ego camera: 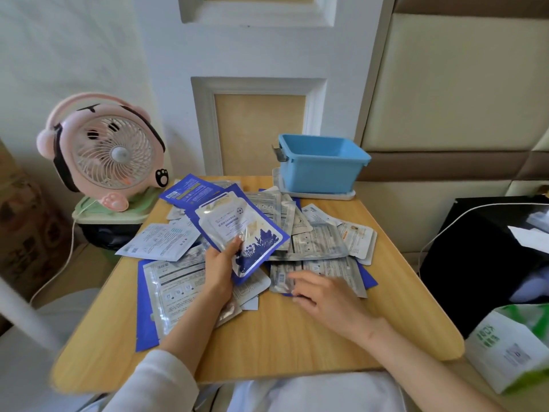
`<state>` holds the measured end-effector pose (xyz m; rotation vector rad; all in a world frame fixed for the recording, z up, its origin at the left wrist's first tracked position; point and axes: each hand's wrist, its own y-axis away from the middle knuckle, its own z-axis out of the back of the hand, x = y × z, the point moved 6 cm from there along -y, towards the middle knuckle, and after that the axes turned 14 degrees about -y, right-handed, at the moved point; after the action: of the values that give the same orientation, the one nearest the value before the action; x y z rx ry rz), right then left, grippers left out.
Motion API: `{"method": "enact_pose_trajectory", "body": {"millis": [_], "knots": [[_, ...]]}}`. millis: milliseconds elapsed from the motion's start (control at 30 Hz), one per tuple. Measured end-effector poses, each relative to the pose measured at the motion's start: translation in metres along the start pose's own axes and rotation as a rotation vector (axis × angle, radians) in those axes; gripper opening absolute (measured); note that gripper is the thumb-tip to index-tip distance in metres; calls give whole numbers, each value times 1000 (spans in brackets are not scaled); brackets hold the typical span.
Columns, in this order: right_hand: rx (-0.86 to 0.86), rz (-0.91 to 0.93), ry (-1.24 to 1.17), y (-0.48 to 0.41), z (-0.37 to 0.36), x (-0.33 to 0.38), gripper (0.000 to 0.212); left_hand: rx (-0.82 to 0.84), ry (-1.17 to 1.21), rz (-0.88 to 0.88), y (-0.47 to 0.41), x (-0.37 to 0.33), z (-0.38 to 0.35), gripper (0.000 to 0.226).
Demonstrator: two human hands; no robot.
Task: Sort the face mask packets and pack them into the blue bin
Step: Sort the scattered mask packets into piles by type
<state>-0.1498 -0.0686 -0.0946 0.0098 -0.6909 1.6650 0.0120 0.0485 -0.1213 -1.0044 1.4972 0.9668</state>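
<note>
Left hand has its fingers pinched on a blue-and-silver packet raised over the mid-table pile, right hand splayed empty on a silver one; risk: slick foil slips or nudges packets off the left edge, blue bin empty at far-right corner.

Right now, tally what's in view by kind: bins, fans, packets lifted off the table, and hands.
Blue bin: 1
Pink fan: 1
Packet held up in the left hand: 1
Hands, counting the right hand: 2
Total: 5
Loose packets on the table overlap too much to count.
</note>
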Motion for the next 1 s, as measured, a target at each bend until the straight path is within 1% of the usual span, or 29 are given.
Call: {"method": "enact_pose_trajectory", "body": {"millis": [67,100,167,200,267,300,367,400,433,467,500,533,600,633,700,733,833,900,1000], "knots": [[-117,95,-2,-13,30,10,11,-7,22,-3,0,0,0,8],[-205,125,-32,-21,51,16,10,-6,25,-3,-1,0,1,8],[-393,129,-82,-38,92,25,16,10,21,4,0,-1,1,10],[-485,68,-177,-45,108,22,20,25,25,4,1,-2,0,12],[-649,-139,-547,-55,127,3,28,32,-6,-19,2,-4,-1,14],[-726,-248,-726,-57,128,-10,28,25,-46,-32,4,-6,0,15],[-834,-476,-1055,-57,115,-33,15,43,-64,-28,5,-6,-1,15],[-836,-576,-1247,-57,100,-40,7,70,-46,-20,5,-5,-2,17],[-811,-658,-1436,-58,82,-42,5,88,-43,-13,4,-5,-3,20],[-762,-727,-1573,-57,63,-43,15,97,-42,-15,4,-5,-3,23],[-703,-794,-1639,-56,44,-45,23,101,-51,-15,3,-5,-2,26],[-649,-868,-1645,-52,28,-45,28,114,-48,-12,3,-5,-3,28],[-548,-996,-1599,-44,2,-43,29,130,-45,-4,2,-4,-3,29],[-513,-1024,-1587,-41,-8,-42,28,131,-50,-9,2,-5,-3,28],[-492,-998,-1582,-40,-17,-37,26,131,-38,-19,1,-5,-3,28],[-510,-957,-1593,-41,-18,-35,25,139,-27,-22,0,-5,-3,29],[-591,-773,-1725,-50,-12,-23,26,128,10,5,0,-2,-3,30],[-551,-650,-1840,-58,-6,-11,23,116,26,37,-2,1,-2,30],[-453,-550,-1841,-63,0,3,16,107,31,67,-5,4,-1,31]]}}
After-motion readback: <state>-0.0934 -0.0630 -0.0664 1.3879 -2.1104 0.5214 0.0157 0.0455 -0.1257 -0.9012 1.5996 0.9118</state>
